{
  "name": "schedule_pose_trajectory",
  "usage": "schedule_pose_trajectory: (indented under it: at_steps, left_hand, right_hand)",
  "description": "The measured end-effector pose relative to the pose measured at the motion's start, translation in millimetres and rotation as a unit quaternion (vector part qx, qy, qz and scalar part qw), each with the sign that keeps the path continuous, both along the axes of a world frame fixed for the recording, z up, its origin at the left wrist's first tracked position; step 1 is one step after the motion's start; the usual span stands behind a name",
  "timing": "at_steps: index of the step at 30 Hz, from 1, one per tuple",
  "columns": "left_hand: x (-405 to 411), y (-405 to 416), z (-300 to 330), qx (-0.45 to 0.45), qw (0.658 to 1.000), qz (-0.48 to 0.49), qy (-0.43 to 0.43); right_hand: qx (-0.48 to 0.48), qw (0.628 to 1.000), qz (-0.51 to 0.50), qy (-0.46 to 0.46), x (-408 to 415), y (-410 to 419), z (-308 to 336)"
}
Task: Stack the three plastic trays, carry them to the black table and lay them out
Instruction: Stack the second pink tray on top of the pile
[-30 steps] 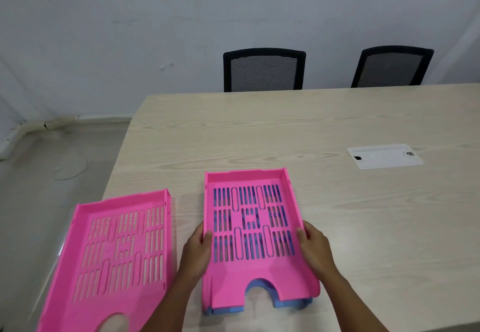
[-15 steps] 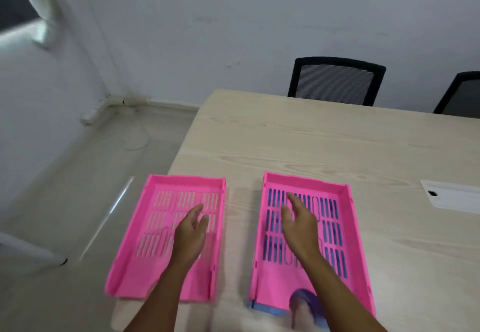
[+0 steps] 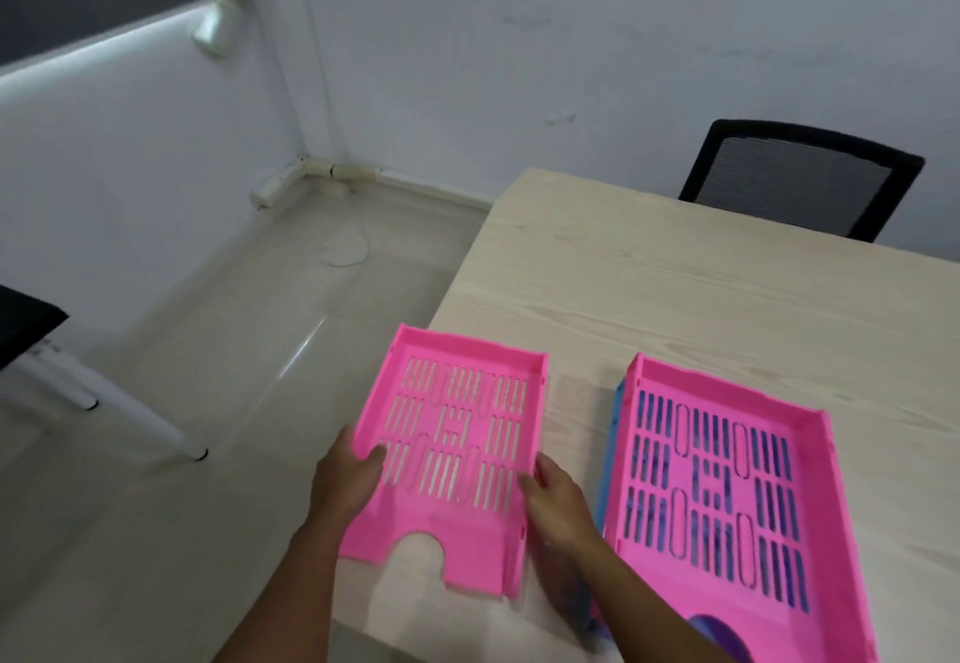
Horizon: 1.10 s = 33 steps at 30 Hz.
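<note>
I saw both hands, left [image 3: 347,475] and right [image 3: 551,493], gripping the left tray's [image 3: 457,460] sides. It overhung the table [image 3: 675,309] edge; a slip could have dropped it.

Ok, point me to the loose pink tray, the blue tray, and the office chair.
Loose pink tray [image 3: 457,434]: head view, slotted floor.
Blue tray [image 3: 612,447]: head view, left edge showing beneath the stacked pink tray.
Office chair [image 3: 795,182]: head view, mesh backrest.

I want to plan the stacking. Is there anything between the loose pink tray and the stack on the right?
Nothing visible. The left hand and right hand hold the loose tray by its sides. Only bare table lies between it and the stack; the right hand sits in that gap.
</note>
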<state>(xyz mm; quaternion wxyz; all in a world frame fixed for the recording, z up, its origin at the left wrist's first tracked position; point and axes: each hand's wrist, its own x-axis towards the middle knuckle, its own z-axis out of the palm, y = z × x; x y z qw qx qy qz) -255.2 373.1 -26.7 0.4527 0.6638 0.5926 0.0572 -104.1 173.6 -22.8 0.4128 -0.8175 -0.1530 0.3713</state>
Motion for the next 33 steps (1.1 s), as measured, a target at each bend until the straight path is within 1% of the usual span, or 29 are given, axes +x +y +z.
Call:
schedule_pose_trajectory:
  at_steps: [2, 4, 7, 9, 10, 12, 13, 16, 20, 22, 24, 28, 30, 33]
  left_hand:
    - [-0.4, 5.1, -0.6, 0.010, 1.000, -0.012, 0.011]
    - [-0.1, 7.1, 3.9, 0.012, 1.000, -0.012, 0.007]
    - [-5.7, 6.5, 5.4, -0.004, 1.000, 0.008, -0.012]
    - [-7.3, 5.3, 7.8, 0.003, 1.000, 0.013, -0.026]
    - [-11.5, 6.7, 10.2, 0.007, 0.999, 0.020, -0.040]
    - [8.7, 2.7, 19.9, 0.016, 0.996, -0.004, -0.092]
    - [8.8, 4.6, 27.1, 0.012, 0.992, -0.005, -0.123]
    - [21.2, 4.6, 51.7, 0.007, 0.975, -0.042, -0.217]
    - [60.6, -23.7, 68.1, -0.030, 0.958, -0.085, -0.273]
    - [81.9, -49.6, 70.8, -0.046, 0.952, -0.104, -0.285]
    - [101.1, -79.4, 71.8, -0.049, 0.947, -0.134, -0.288]
    - [131.2, -138.3, 66.4, -0.067, 0.935, -0.204, -0.281]
    - [141.1, -165.0, 63.5, -0.085, 0.930, -0.235, -0.271]
    - [151.0, -195.1, 56.1, -0.093, 0.927, -0.255, -0.260]
  right_hand:
    - [0.019, 1.000, 0.009, -0.003, -3.0, 2.1, -4.1]
    - [0.036, 0.999, -0.023, 0.006, -1.3, 5.0, -4.7]
    - [0.042, 0.998, -0.029, -0.046, 6.6, 7.3, -4.0]
    - [0.058, 0.995, -0.029, -0.075, 13.2, 10.1, 4.0]
    - [0.069, 0.994, -0.032, -0.077, 13.9, 13.7, 5.5]
    - [0.095, 0.989, -0.073, -0.092, 27.9, -0.5, 17.2]
    - [0.105, 0.986, -0.075, -0.101, 28.3, 1.5, 26.6]
    - [0.126, 0.981, -0.100, -0.110, 40.6, -7.2, 51.8]
    - [0.170, 0.971, -0.150, -0.071, 67.8, -55.6, 76.9]
    - [0.169, 0.967, -0.169, -0.090, 80.4, -88.2, 77.1]
    - [0.161, 0.960, -0.209, -0.098, 91.5, -122.8, 74.7]
    - [0.141, 0.946, -0.278, -0.084, 106.4, -192.1, 72.7]
    - [0.139, 0.943, -0.291, -0.083, 108.1, -220.2, 76.0]
    - [0.138, 0.940, -0.301, -0.084, 108.9, -251.2, 81.7]
